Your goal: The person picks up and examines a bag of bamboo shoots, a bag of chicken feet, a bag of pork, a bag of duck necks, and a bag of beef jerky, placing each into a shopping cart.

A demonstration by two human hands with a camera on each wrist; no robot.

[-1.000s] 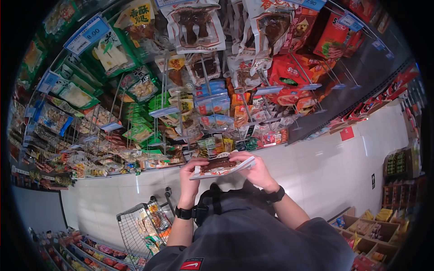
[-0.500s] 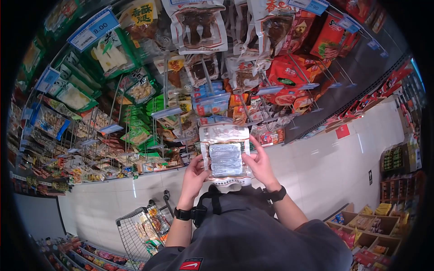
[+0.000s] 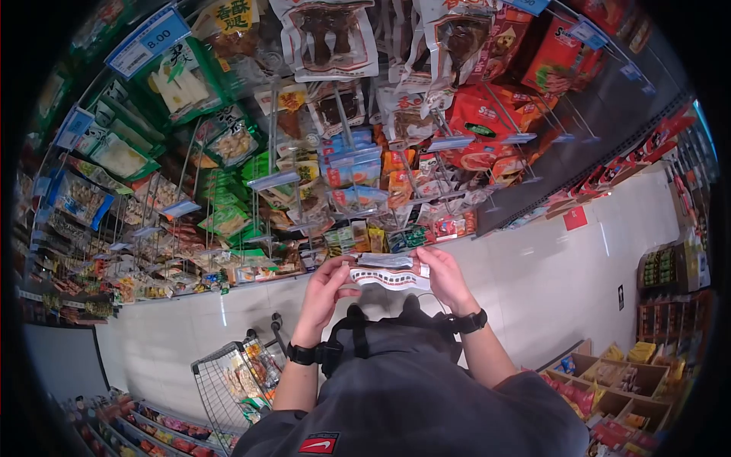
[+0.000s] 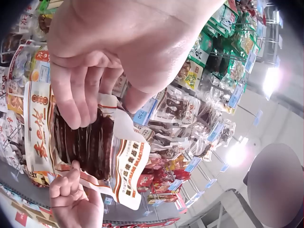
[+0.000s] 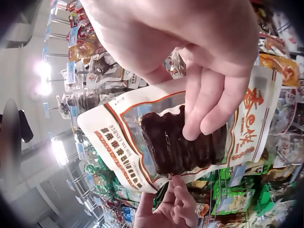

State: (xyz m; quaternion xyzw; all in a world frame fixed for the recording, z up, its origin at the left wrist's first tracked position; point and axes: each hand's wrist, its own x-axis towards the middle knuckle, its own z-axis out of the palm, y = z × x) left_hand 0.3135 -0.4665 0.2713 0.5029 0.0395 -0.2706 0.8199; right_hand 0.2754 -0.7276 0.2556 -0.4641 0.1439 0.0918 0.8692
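In the head view, a white-bordered snack pouch (image 3: 390,279) is held between both hands in front of the body, tilted so mainly its near edge shows. My left hand (image 3: 326,291) pinches one end; my right hand (image 3: 446,280) pinches the other. In the left wrist view, dark brown sticks show through the clear window of the pouch (image 4: 128,166), and the left fingers (image 4: 71,107) lie over its front. From the right wrist, the right fingers (image 5: 209,104) rest across the same pouch's front (image 5: 156,137), with the thumb hidden behind it.
A shelf wall ahead carries several hanging snack packs on hooks, among them green packs (image 3: 183,84), brown meat pouches (image 3: 327,38) and red packs (image 3: 487,126). A wire shopping cart (image 3: 217,381) with packs inside stands at lower left. A divided bin (image 3: 624,381) is at lower right.
The pouch tipped up to show its silvery back half a second ago, then was lowered and tilted flatter, near edge toward the body. Both hands moved with it, keeping hold.
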